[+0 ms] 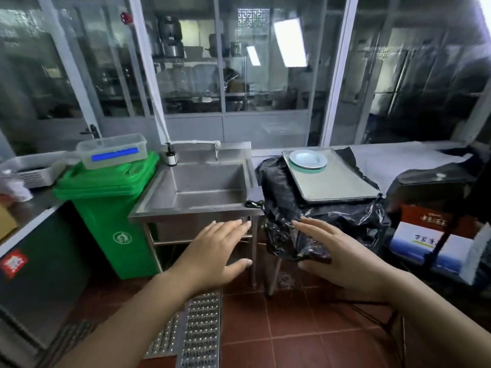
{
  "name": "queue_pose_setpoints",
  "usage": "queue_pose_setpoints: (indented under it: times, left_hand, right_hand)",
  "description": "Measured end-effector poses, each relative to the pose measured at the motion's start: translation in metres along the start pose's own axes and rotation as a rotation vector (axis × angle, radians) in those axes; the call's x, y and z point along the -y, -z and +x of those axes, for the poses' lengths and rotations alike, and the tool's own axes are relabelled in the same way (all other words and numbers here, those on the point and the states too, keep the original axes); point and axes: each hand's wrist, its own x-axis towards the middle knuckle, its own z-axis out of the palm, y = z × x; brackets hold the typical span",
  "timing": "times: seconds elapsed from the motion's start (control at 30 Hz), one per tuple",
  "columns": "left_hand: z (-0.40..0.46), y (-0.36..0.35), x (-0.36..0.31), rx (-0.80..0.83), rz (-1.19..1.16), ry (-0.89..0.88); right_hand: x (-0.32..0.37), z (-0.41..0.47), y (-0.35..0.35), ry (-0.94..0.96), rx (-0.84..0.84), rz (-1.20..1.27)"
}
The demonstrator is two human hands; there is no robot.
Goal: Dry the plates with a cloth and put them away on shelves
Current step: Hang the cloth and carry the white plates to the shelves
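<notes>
Head view of a kitchen wash station; the left hand (220, 251) and the right hand (337, 257) are both stretched forward, palms down, fingers straight and spread, holding nothing, in the air in front of the steel sink (202, 187). The plates (308, 159), a short stack of white dishes of which the exact count cannot be told, sit on the far left corner of a metal tray (337, 181); the tray rests on a stand draped in black plastic sheeting (332, 221), just right of the sink and well beyond both hands. A dark cloth (253, 203), or something like it, lies at the sink's front right corner, between sink and sheeting; whether it is the drying cloth cannot be told. Judged handling: the plates look like glazed ceramic or melamine, hence stiff, smooth, probably slippery if wet, and liable to chip or break if dropped; the stack is likely moderately heavy, a single plate light. A sound hold would be at the rim, thumb on top and fingers beneath, lifting the top plate alone rather than the stack; the cloth, being soft, can wrap the rim and improve purchase. The tray's seat on crumpled sheeting may be unsteady, so downward pressure near its edge seems unwise. Also present: a green bin (106, 208) bearing a clear lidded box (113, 151), left of the sink; no shelves for storage can be identified with certainty.
</notes>
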Motion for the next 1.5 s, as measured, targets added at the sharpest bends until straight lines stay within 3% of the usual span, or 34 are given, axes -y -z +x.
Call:
queue_pose_setpoints:
  times: [0.3, 1.0, 1.33, 1.5]
  left_hand:
    - [0.193, -0.043, 0.037, -0.001, -0.036, -0.015]
    - [0.549, -0.145, 0.184, 0.133, -0.091, -0.224]
    - [0.685, -0.188, 0.190, 0.244, -0.100, -0.289]
    - [0.751, -0.228, 0.188, 0.295, -0.097, -0.212]
  right_hand:
    - [-0.143, 0.121, 0.037, -0.069, 0.019, -0.013]
    - [-0.357, 0.365, 0.037, -0.394, -0.040, 0.028]
    - [-0.474, 0.424, 0.043, -0.507, -0.050, 0.051]
    - [-0.556, 0.462, 0.048, -0.473, 0.024, 0.036]
